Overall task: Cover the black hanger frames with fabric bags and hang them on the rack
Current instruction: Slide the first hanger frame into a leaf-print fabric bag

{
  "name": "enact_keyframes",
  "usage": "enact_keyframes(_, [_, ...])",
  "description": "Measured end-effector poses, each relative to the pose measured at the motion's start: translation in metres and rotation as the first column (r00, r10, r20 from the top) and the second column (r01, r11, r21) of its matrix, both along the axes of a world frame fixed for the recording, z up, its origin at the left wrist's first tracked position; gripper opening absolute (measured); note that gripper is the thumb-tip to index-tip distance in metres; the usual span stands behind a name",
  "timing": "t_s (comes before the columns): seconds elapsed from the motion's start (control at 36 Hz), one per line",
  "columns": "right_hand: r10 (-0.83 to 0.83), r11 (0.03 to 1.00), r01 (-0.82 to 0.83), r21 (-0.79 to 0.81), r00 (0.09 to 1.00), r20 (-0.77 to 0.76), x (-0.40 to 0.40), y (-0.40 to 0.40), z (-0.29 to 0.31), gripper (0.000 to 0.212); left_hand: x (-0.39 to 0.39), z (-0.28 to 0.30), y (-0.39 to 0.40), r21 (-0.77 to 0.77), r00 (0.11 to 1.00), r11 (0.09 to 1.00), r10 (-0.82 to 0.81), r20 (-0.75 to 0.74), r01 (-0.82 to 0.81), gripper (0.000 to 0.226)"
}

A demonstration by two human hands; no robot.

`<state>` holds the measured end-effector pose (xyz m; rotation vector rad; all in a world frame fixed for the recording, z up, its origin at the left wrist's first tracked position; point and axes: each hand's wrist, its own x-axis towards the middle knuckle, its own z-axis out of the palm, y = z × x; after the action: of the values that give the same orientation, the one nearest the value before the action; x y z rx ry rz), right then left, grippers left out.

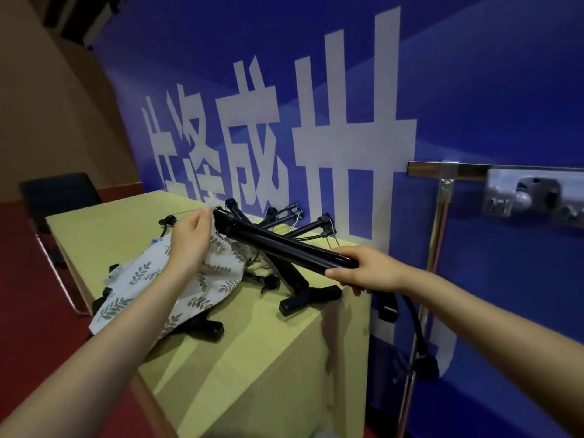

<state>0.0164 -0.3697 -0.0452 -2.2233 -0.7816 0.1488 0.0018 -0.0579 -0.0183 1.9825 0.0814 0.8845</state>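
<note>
Your leaf-printed fabric bag hides the black frames beneath it on the pale wooden table. Your left hand pinches its edge just beside the tip of the black hanger frame, which your right hand grips, fingers curled round.

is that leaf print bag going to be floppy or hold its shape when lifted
Probably floppy: the bag drapes in folds over the frames on the table and sags below the left hand pinching its edge. It looks like thin cloth, so likely light. It may snag on the frame the right hand holds.
</note>
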Motion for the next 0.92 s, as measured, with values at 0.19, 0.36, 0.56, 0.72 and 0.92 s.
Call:
enact_keyframes(0.19, [-0.002,0.990,0.013,-0.139,0.997,0.081,-0.003,0.009,0.010,0.033,-0.014,0.011,0.008,0.041,0.999,0.999,-0.017,0.032,0.016,0.041])
enact_keyframes(0.36, [-0.058,0.960,0.121,-0.252,0.968,0.246,-0.007,0.007,0.021,0.051,-0.020,0.013,0.013,0.201,0.992,0.973,-0.099,-0.083,0.114,0.047])
enact_keyframes(0.56, [-0.045,0.866,0.361,-0.345,0.745,0.665,-0.012,-0.010,0.051,0.053,-0.022,0.014,0.014,0.255,0.994,0.961,-0.097,-0.059,0.108,0.045])
enact_keyframes(0.72, [-0.001,0.859,0.381,-0.343,0.670,0.742,-0.004,-0.009,0.066,0.054,-0.021,0.018,0.010,0.289,0.998,0.955,-0.062,-0.024,0.066,0.047])
enact_keyframes(0.92, [0.093,0.861,0.266,-0.432,0.755,0.649,0.009,0.014,0.063,0.053,-0.022,0.024,0.000,0.249,0.995,0.964,-0.078,-0.055,0.089,0.043])
